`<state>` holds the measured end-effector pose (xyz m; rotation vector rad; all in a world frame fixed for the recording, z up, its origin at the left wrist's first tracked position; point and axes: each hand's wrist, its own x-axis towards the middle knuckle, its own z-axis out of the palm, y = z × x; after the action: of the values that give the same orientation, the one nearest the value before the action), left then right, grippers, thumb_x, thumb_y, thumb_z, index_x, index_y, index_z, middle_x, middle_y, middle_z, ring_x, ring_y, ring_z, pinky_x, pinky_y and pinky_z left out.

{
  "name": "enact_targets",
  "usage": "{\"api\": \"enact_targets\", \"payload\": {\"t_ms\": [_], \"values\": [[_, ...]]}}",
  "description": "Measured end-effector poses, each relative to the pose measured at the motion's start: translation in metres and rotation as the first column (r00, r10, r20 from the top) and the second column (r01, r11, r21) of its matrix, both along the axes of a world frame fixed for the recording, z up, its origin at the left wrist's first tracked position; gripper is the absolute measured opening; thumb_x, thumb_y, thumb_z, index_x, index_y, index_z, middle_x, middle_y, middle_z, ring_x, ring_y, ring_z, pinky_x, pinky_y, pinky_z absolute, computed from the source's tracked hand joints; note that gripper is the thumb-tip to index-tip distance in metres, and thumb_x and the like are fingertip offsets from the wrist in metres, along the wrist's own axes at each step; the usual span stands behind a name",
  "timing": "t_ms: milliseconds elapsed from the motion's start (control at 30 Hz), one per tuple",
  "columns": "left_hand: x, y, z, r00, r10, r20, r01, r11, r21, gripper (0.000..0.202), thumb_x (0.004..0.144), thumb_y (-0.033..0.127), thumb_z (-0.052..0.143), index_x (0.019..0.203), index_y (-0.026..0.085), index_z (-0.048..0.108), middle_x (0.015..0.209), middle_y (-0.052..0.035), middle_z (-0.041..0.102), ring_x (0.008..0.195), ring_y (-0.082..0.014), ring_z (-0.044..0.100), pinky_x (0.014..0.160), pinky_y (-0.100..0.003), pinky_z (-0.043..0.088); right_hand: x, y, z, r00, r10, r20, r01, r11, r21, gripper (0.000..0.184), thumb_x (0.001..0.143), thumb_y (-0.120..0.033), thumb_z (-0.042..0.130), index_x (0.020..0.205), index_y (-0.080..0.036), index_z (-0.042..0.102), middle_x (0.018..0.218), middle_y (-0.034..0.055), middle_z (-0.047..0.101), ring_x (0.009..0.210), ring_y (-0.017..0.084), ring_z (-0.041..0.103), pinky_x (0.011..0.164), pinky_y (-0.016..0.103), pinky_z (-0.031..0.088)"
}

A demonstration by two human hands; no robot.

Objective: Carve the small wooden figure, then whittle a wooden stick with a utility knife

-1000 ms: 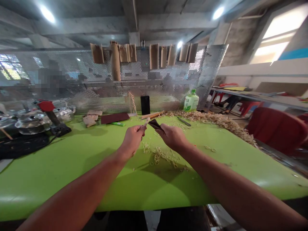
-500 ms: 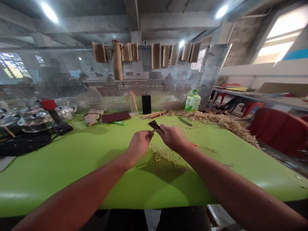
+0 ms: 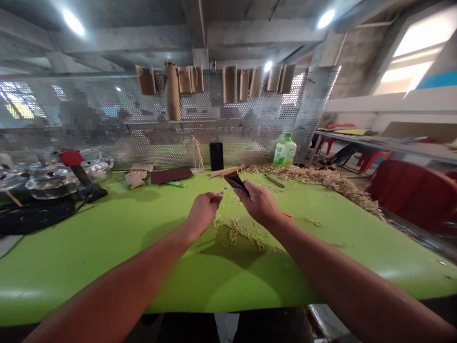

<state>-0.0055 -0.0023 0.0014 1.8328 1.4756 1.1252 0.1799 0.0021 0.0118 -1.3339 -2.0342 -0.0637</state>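
My left hand (image 3: 204, 210) is closed around a small pale piece, thin like a stick (image 3: 223, 191); its tip shows past my fingers and the rest is hidden in the hand. In my right hand (image 3: 260, 201) a folded piece of dark brown sandpaper (image 3: 235, 181) is pinched between thumb and fingers. The two hands are close together over the green table, with a small gap between stick and sandpaper. Curled wood shavings (image 3: 240, 232) lie scattered on the table just below them.
A dark red sheet (image 3: 172, 175), a phone (image 3: 216, 156) and a green-tea bottle (image 3: 285, 150) are at the back. A long heap of shavings (image 3: 321, 176) runs along the right. Metal kettles (image 3: 48, 182) and a red-topped tool (image 3: 80, 174) stand at left.
My hands have drawn slightly apart, and the sandpaper has come off the stick's tip. More of the stick and of the sandpaper's face now shows.
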Motion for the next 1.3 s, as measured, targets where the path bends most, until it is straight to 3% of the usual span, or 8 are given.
{"api": "enact_targets", "payload": {"t_ms": [267, 500, 700, 833, 1000, 1133, 1200, 1300], "values": [[0.001, -0.006, 0.007, 0.998, -0.052, 0.036, 0.051, 0.998, 0.045, 0.041, 0.087, 0.047, 0.053, 0.058, 0.019, 0.047, 0.051, 0.0043, 0.037, 0.049, -0.01, 0.03, 0.05, -0.027, 0.019, -0.004, 0.004, -0.006, 0.991, -0.006, 0.132, 0.005, 1.0, 0.008, 0.038, 0.099, -0.045, 0.035, 0.087, -0.018, 0.06, 0.068, 0.0044, 0.061, 0.055, 0.013, 0.043, 0.054, 0.028, 0.017], [-0.001, -0.003, 0.006, 0.982, -0.029, 0.189, 0.039, 0.998, -0.051, 0.04, 0.086, 0.052, 0.055, 0.064, 0.018, 0.052, 0.05, 0.0059, 0.034, 0.045, -0.0088, 0.024, 0.048, -0.026, 0.016, -0.001, 0.004, -0.005, 0.986, -0.013, 0.167, 0.014, 1.0, -0.003, 0.037, 0.099, -0.043, 0.036, 0.087, -0.018, 0.061, 0.064, 0.0035, 0.059, 0.051, 0.012, 0.041, 0.053, 0.028, 0.016], [0.001, -0.003, 0.004, 0.996, -0.079, -0.041, 0.082, 0.995, 0.063, 0.04, 0.087, 0.043, 0.052, 0.056, 0.019, 0.046, 0.049, 0.0039, 0.035, 0.048, -0.0103, 0.028, 0.051, -0.028, 0.017, -0.007, 0.004, -0.006, 0.976, -0.065, 0.207, 0.074, 0.997, -0.035, 0.035, 0.1, -0.043, 0.036, 0.092, -0.018, 0.06, 0.068, 0.005, 0.063, 0.053, 0.013, 0.045, 0.053, 0.029, 0.017], [0.006, -0.003, -0.002, 0.992, -0.112, -0.054, 0.115, 0.993, 0.042, 0.038, 0.085, 0.044, 0.054, 0.056, 0.019, 0.051, 0.049, 0.0019, 0.044, 0.048, -0.0116, 0.034, 0.051, -0.028, 0.02, -0.012, -0.001, -0.003, 0.962, -0.078, 0.262, 0.095, 0.994, -0.052, 0.033, 0.101, -0.041, 0.035, 0.094, -0.019, 0.059, 0.07, 0.0047, 0.065, 0.054, 0.014, 0.048, 0.053, 0.029, 0.016], [0.007, -0.004, -0.002, 0.996, -0.038, 0.086, 0.041, 0.999, -0.034, 0.048, 0.08, 0.056, 0.059, 0.052, 0.019, 0.048, 0.043, 0.0044, 0.037, 0.043, -0.0093, 0.029, 0.048, -0.026, 0.018, -0.011, -0.005, 0.0, 0.954, -0.082, 0.29, 0.103, 0.993, -0.056, 0.034, 0.101, -0.041, 0.035, 0.097, -0.02, 0.06, 0.073, 0.0046, 0.067, 0.055, 0.013, 0.05, 0.052, 0.029, 0.017], [-0.009, 0.001, 0.014, 0.96, 0.022, 0.279, -0.001, 0.997, -0.076, 0.04, 0.08, 0.051, 0.063, 0.06, 0.018, 0.054, 0.045, 0.0063, 0.036, 0.04, -0.0073, 0.025, 0.044, -0.025, 0.015, -0.005, 0.0, -0.002, 0.957, -0.084, 0.279, 0.106, 0.992, -0.065, 0.034, 0.101, -0.042, 0.036, 0.097, -0.02, 0.062, 0.073, 0.0048, 0.067, 0.054, 0.013, 0.049, 0.053, 0.028, 0.018], [-0.022, 0.008, 0.025, 0.886, 0.085, 0.455, -0.082, 0.996, -0.026, 0.032, 0.08, 0.047, 0.065, 0.069, 0.018, 0.059, 0.05, 0.0064, 0.039, 0.04, -0.0066, 0.025, 0.041, -0.024, 0.015, -0.001, 0.006, -0.004, 0.955, -0.1, 0.278, 0.134, 0.985, -0.105, 0.031, 0.099, -0.04, 0.04, 0.094, -0.02, 0.064, 0.07, 0.0046, 0.065, 0.052, 0.013, 0.046, 0.052, 0.028, 0.017], [-0.033, 0.018, 0.034, 0.74, 0.04, 0.671, -0.136, 0.986, 0.091, 0.024, 0.08, 0.04, 0.066, 0.082, 0.016, 0.063, 0.059, 0.0055, 0.045, 0.041, -0.005, 0.029, 0.04, -0.022, 0.017, 0.002, 0.014, -0.007, 0.97, -0.127, 0.205, 0.152, 0.982, -0.112, 0.029, 0.097, -0.039, 0.044, 0.09, -0.019, 0.063, 0.066, 0.0038, 0.062, 0.052, 0.013, 0.043, 0.052, 0.028, 0.017]]}}
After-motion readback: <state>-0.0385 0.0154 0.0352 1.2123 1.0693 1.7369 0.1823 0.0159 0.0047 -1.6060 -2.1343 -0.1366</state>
